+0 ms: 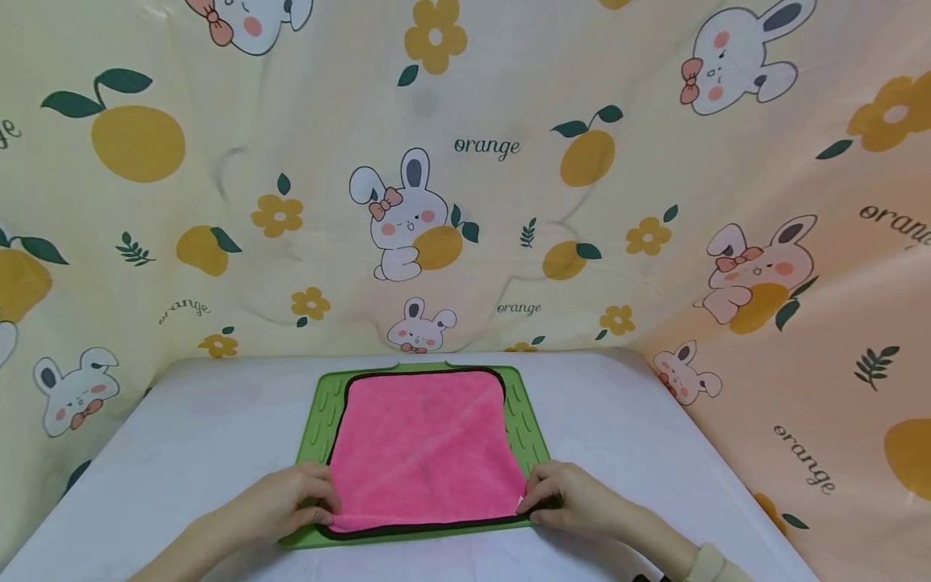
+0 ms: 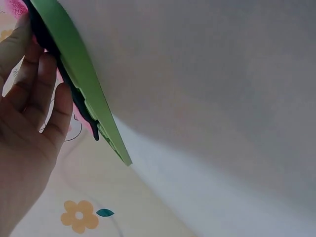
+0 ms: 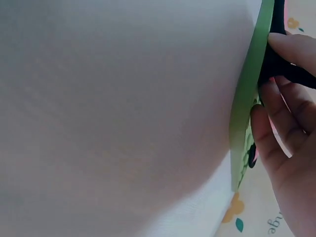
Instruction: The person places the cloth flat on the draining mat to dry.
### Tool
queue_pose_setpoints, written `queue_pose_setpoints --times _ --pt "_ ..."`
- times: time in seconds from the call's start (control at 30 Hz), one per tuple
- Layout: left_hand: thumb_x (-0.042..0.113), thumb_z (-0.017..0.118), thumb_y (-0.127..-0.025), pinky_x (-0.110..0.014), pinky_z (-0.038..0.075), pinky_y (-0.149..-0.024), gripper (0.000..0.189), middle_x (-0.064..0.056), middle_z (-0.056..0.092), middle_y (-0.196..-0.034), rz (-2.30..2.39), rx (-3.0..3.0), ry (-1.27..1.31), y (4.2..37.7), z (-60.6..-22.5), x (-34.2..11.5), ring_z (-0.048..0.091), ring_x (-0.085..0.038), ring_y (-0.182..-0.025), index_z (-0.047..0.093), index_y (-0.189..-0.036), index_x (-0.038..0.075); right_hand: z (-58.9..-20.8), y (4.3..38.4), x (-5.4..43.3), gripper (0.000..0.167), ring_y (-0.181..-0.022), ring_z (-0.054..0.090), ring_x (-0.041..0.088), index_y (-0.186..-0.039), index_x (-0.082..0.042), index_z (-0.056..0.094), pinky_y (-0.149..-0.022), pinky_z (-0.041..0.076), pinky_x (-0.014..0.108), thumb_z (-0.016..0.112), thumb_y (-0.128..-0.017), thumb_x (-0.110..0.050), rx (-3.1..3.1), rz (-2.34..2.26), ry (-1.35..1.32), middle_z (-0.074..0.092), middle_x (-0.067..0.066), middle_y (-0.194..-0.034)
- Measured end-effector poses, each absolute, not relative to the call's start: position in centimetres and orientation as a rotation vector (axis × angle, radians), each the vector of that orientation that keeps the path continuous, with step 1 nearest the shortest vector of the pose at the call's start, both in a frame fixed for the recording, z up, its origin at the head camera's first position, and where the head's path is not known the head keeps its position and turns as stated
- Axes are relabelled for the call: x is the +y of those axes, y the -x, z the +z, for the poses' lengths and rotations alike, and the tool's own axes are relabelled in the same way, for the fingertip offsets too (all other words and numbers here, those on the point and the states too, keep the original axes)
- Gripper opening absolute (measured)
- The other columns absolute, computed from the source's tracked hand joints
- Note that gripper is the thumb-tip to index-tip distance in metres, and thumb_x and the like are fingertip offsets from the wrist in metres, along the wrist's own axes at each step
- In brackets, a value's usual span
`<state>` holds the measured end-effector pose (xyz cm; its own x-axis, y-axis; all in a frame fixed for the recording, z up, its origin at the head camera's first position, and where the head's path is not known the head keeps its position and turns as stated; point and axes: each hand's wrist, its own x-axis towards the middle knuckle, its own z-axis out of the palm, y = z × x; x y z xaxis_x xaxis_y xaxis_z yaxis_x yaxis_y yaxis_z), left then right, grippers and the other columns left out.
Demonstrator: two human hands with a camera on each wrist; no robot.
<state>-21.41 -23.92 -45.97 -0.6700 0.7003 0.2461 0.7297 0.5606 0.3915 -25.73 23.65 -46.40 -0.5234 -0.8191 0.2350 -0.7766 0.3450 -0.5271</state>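
A pink cloth (image 1: 429,444) with a black edge lies spread over a green board (image 1: 313,432), whose ridged sides show to the left and right of it. At the cloth's near left corner my left hand (image 1: 291,501) pinches the edge between thumb and fingers. The right hand (image 1: 575,497) pinches the near right corner, where a small white tag shows by the fingertips. In the left wrist view the black edge (image 2: 74,94) runs along the board's rim beside the fingers. The right wrist view shows the black trim (image 3: 279,66) between thumb and fingers, over the green rim (image 3: 247,89).
The board lies on a white tabletop (image 1: 218,428). Behind and at both sides hangs a cream curtain (image 1: 327,105) printed with rabbits, oranges and flowers. A light sleeve (image 1: 716,566) covers the right forearm. A small dark object (image 1: 643,577) shows at the bottom edge.
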Motion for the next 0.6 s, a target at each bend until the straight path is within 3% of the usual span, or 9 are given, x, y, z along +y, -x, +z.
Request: queue_pose_setpoints --times 0.27,0.47,0.6 --pt "0.023 0.077 -0.094 -0.03 0.056 -0.078 0.006 0.022 0.061 -0.096 -0.781 -2.82 1.193 21.5 -45.7 -24.2 0.056 0.002 -0.091 0.077 -0.095 0.028 -46.7 25.6 23.5 0.02 -0.096 0.061 0.001 -0.109 -0.018 0.081 -0.083 0.056 0.026 0.079 -0.092 -0.009 2.436 -1.007 1.402 0.068 -0.012 -0.103" --pt "0.025 0.075 -0.097 -0.027 0.056 -0.077 0.01 0.015 0.066 -0.098 -1.093 -2.908 1.105 21.8 -45.6 -24.4 0.058 0.0 -0.089 0.073 -0.106 0.021 -45.8 26.5 23.4 0.016 -0.085 0.063 0.002 -0.113 -0.012 0.078 -0.07 0.058 0.026 0.075 -0.097 -0.015 2.329 -1.141 1.3 0.072 0.0 -0.099" --pt "0.022 0.074 -0.098 -0.025 0.054 -0.075 0.015 0.012 0.066 -0.097 -1.184 -2.873 1.059 21.9 -45.8 -24.3 0.057 -0.001 -0.087 0.07 -0.111 0.018 -45.1 27.8 23.2 0.02 -0.088 0.063 0.004 -0.117 -0.006 0.075 -0.072 0.058 0.027 0.072 -0.1 -0.017 2.407 -1.2 1.239 0.074 0.005 -0.103"
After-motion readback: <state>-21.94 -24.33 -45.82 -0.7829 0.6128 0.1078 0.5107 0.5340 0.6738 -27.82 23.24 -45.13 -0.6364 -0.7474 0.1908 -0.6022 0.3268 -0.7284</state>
